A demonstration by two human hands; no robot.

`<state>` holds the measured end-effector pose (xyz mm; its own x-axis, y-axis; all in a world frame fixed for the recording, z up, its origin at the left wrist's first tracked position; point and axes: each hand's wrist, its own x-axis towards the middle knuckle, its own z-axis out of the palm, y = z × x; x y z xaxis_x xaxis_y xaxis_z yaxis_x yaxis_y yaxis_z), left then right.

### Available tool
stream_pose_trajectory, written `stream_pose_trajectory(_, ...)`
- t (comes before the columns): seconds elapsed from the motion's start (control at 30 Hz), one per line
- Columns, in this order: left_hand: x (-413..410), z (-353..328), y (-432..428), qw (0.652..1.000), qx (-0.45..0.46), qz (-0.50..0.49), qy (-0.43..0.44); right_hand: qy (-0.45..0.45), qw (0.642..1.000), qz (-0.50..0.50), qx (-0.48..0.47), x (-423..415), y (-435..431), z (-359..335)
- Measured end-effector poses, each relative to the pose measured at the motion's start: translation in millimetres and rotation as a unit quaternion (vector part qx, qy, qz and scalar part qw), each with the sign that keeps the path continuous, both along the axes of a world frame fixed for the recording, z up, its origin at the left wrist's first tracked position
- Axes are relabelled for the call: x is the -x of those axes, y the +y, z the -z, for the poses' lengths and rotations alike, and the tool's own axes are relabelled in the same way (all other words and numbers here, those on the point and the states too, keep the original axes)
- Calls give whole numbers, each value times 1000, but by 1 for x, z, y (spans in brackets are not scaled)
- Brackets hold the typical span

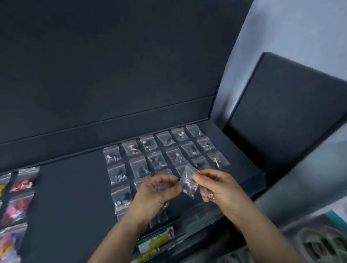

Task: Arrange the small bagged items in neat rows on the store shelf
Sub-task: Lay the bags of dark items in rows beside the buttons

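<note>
My left hand [157, 190] and right hand [213, 186] both pinch one small bag [188, 183] over the rows [163, 152] on the shelf [71, 187]. If I drop it carelessly, I think it could knock those rows crooked.

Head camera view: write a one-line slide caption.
Left hand and right hand pinch a small clear plastic bag above rows of similar bags on the black shelf.
</note>
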<state>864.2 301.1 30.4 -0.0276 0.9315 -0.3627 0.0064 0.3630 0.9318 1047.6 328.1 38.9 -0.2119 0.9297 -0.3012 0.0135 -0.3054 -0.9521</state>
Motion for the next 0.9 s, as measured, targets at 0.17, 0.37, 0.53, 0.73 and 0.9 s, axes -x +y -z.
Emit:
stream_pose_trajectory(0.17,-13,7,-12,999,20,-40,17,-108,991,-52,-57,-12,28,13)
stream_pose_trajectory(0.37,1,22,-32,959,14,-140,245,-207,953,-187,-117,4,42,29)
stream_pose_trajectory(0.53,8,27,-42,896,11,-96,433,-272,913,-272,-136,15,51,35)
stream_pose_trajectory(0.73,4,33,-41,866,-13,-63,495,-356,872,-232,-242,8,51,43)
stream_pose_trajectory(0.9,2,39,-40,861,-13,-40,507,-386,832,-303,-257,5,43,49)
